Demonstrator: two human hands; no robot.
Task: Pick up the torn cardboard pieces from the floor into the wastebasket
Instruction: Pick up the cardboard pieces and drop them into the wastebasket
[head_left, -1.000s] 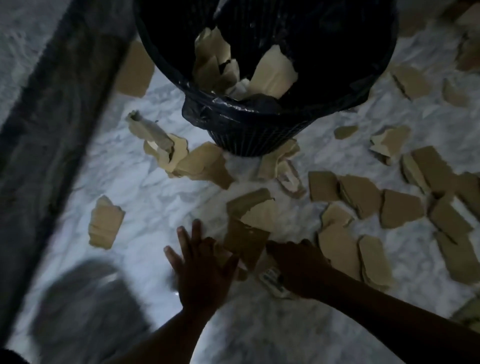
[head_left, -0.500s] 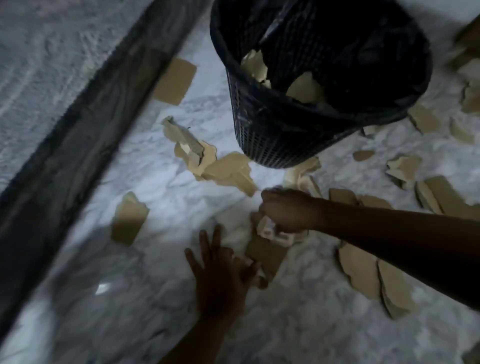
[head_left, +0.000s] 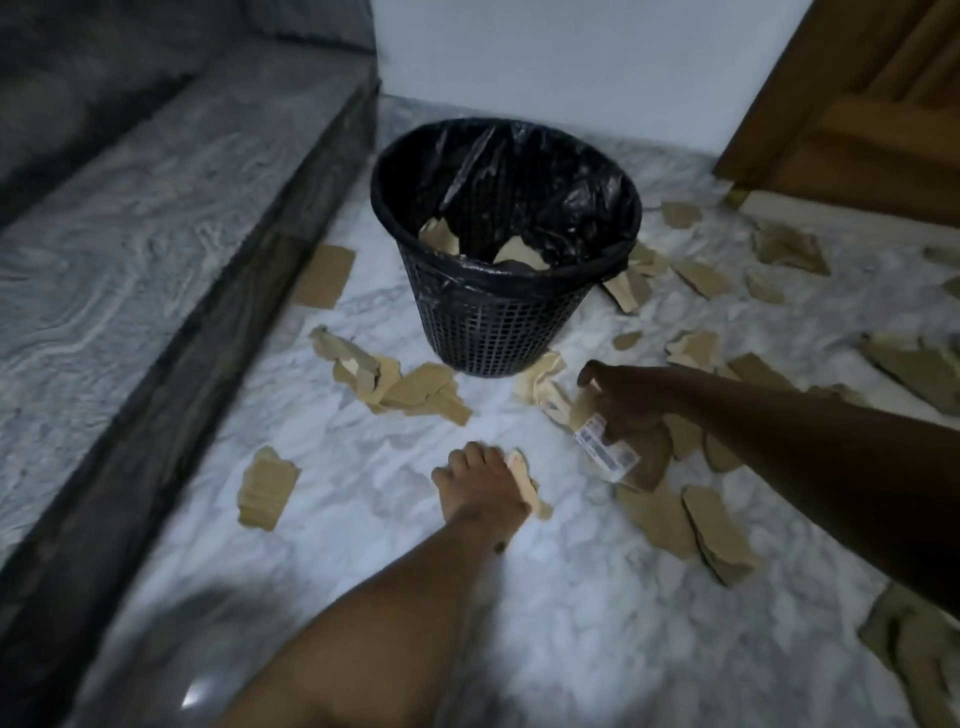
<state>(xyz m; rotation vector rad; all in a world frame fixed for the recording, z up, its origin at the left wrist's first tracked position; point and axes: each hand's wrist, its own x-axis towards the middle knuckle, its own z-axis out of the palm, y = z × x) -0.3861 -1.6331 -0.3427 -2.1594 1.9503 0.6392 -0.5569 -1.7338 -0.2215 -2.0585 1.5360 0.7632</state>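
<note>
The fingers (head_left: 597, 376) of your right hand (head_left: 634, 400) are clenched around a labelled piece (head_left: 605, 449) of torn cardboard with more brown card behind it. Half a second ago this bundle was low over the floor (head_left: 571, 597); now it is lifted and hangs free, near the foot of the wastebasket (head_left: 493, 322) but not yet above its rim. The fingers (head_left: 462, 460) of your left hand (head_left: 480, 486), which lay flat and spread on the floor, are now curled around a strip (head_left: 524, 483) that touches the floor. So I judge that one load is ready to drop in and a second is being taken. A few scraps (head_left: 519, 254) lie inside the wastebasket; many loose pieces (head_left: 717, 535) remain on the floor, mostly toward its right side.
</note>
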